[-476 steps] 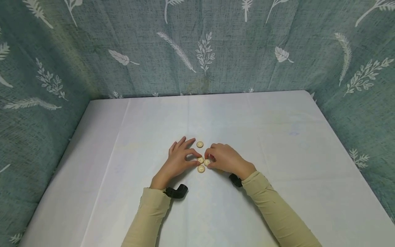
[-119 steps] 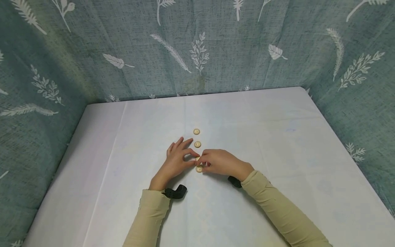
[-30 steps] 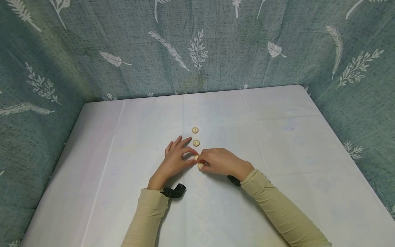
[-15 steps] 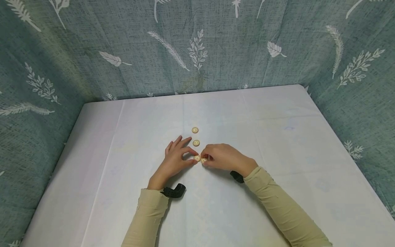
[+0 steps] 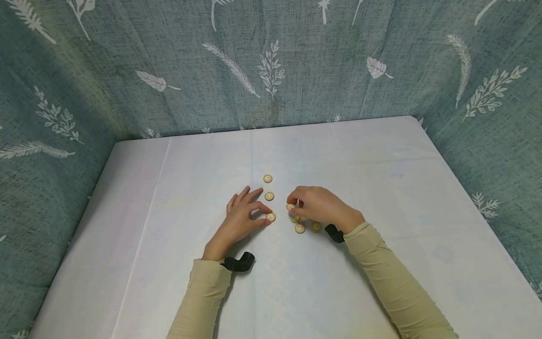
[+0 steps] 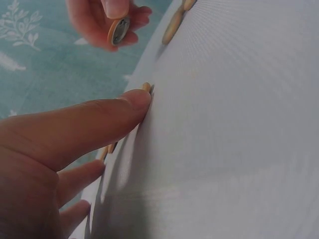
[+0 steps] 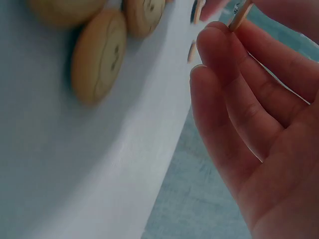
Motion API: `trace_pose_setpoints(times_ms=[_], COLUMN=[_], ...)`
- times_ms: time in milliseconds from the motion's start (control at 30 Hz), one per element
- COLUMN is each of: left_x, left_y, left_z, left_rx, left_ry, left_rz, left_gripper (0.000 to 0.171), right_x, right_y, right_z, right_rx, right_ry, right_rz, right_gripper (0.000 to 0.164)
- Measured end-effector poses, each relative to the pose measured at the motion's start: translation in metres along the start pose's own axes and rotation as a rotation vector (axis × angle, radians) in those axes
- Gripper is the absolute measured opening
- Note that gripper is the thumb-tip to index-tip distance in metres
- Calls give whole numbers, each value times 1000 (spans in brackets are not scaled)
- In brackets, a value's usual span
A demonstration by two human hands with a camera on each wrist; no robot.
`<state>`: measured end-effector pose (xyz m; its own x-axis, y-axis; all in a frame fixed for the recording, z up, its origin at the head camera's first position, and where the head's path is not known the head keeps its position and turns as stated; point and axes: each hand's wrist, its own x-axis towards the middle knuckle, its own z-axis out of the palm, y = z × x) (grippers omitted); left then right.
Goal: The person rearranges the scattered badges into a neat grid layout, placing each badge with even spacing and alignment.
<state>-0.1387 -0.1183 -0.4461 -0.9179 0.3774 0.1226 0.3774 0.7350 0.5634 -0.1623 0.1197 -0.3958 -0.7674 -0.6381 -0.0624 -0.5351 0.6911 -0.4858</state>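
On the white table my left hand [image 5: 242, 215] pinches a round wooden button [image 5: 270, 217] between thumb and forefinger, its other fingers spread. In the left wrist view the thumb covers most of this button [image 6: 146, 86]. My right hand [image 5: 319, 205] holds another wooden button [image 5: 290, 206] by its edge, raised off the cloth; the left wrist view shows that raised button [image 6: 118, 31] tilted. Beneath the right hand lie several loose buttons [image 5: 300, 228], partly hidden by it. Beyond the left fingertips, two buttons [image 5: 269, 196] [image 5: 267, 178] lie apart, lined up with the pinched one.
A white cloth [image 5: 203, 169] covers the table. Green leaf-patterned fabric [image 5: 313, 70] stands around its back and sides. Each wrist wears a black camera mount [image 5: 240, 262] close over the cloth.
Since half a second ago my right hand has moved right and away from me with its button, leaving the left hand's button and uncovering several others. The left hand stays still.
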Motion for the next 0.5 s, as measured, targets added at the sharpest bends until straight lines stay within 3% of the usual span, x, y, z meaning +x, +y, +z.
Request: trace_pose_setpoints(times_ms=[500], left_x=[0], left_y=[2], left_z=[-1], left_rx=[-9], left_ry=[-1], left_rz=[-8], left_gripper=[15], right_x=[1], right_y=[32], right_z=[-7], right_rx=[7], right_ry=[101], right_rz=[76], right_gripper=[21])
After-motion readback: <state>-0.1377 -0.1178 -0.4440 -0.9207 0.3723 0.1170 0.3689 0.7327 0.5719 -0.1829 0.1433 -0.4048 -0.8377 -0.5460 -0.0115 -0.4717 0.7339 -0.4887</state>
